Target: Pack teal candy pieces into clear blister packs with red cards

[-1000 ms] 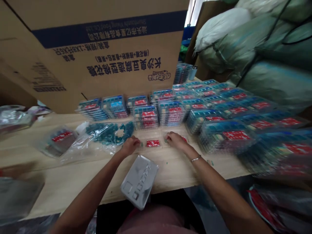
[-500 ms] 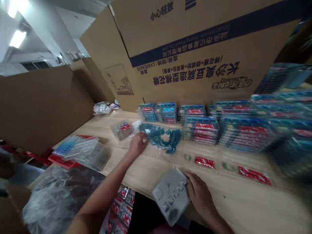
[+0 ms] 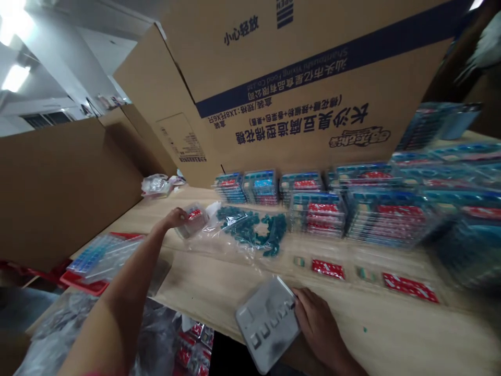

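My left hand [image 3: 175, 216] reaches far left across the wooden table [image 3: 219, 282] and closes on a small clear bag holding red-labelled pieces [image 3: 193, 220]. Beside that small bag lies a clear bag of teal plastic parts [image 3: 250, 230]. My right hand [image 3: 319, 326] grips a stack of clear blister trays [image 3: 266, 322] at the near table edge. Two open blister packs with red labels [image 3: 327, 268] [image 3: 409, 287] lie flat in front of me.
Stacks of finished blue-and-red blister packs [image 3: 324, 209] line the back of the table and fill its right side. A big printed cardboard box [image 3: 297, 83] stands behind them. More trays and plastic bags [image 3: 105, 253] lie at the left, beside a cardboard wall [image 3: 58, 183].
My left hand left the open pack, crossed the teal parts bag and took hold of the small bag. My right hand dropped back onto the tray stack. My view swung left.
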`<state>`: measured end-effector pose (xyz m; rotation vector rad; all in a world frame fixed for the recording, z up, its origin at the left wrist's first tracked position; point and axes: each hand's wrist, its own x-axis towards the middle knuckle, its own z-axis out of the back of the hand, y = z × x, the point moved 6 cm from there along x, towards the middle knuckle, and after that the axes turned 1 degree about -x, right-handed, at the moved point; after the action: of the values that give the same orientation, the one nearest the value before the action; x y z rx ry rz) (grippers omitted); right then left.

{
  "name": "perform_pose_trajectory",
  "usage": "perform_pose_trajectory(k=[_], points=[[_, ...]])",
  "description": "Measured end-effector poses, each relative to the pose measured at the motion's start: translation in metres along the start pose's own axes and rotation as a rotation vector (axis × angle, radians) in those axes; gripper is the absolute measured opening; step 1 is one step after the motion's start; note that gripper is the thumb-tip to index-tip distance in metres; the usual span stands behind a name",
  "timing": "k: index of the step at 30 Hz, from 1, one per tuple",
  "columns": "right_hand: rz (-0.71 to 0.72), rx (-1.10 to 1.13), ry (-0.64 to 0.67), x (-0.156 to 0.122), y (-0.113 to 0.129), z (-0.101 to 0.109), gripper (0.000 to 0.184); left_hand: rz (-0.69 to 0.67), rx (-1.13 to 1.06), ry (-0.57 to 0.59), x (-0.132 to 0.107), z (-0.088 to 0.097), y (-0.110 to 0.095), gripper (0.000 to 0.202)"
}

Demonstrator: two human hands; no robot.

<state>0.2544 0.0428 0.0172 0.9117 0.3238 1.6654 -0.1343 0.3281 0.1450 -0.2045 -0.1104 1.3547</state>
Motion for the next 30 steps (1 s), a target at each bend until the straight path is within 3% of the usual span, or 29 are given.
perform_pose_trajectory(k=[4, 8, 15, 21, 24, 26, 28, 30], points=[[0.004, 0.000, 0.001, 0.000, -0.003, -0.003, 0.028, -0.008, 0.009, -0.016, 0.000, -0.002, 0.015, 0.022], [-0.014, 0.008, 0.015, 0.000, -0.005, -0.005, 0.028, -0.032, 0.025, -0.058, -0.005, -0.001, 0.015, 0.019], [-0.061, -0.001, 0.065, 0.001, -0.005, -0.006, 0.032, -0.053, 0.063, -0.084, -0.016, 0.007, 0.001, 0.019], [-0.092, 0.031, 0.032, 0.005, -0.005, -0.007, 0.032, -0.046, 0.126, -0.285, -0.033, 0.033, -0.027, 0.013], [-0.137, 0.105, -0.044, 0.005, 0.000, 0.010, 0.029, -0.129, 0.115, -0.337, -0.051, 0.036, -0.065, 0.012], [-0.168, 0.178, -0.109, 0.003, 0.006, 0.030, 0.030, -0.256, 0.086, -0.376, -0.070, 0.025, -0.110, 0.014], [-0.216, 0.296, -0.152, -0.001, 0.013, 0.049, 0.034, -0.423, 0.031, -0.380, -0.100, -0.001, -0.169, 0.013], [-0.288, 0.469, -0.185, -0.007, 0.015, 0.065, 0.044, -0.599, -0.045, -0.322, -0.139, -0.040, -0.235, 0.010]])
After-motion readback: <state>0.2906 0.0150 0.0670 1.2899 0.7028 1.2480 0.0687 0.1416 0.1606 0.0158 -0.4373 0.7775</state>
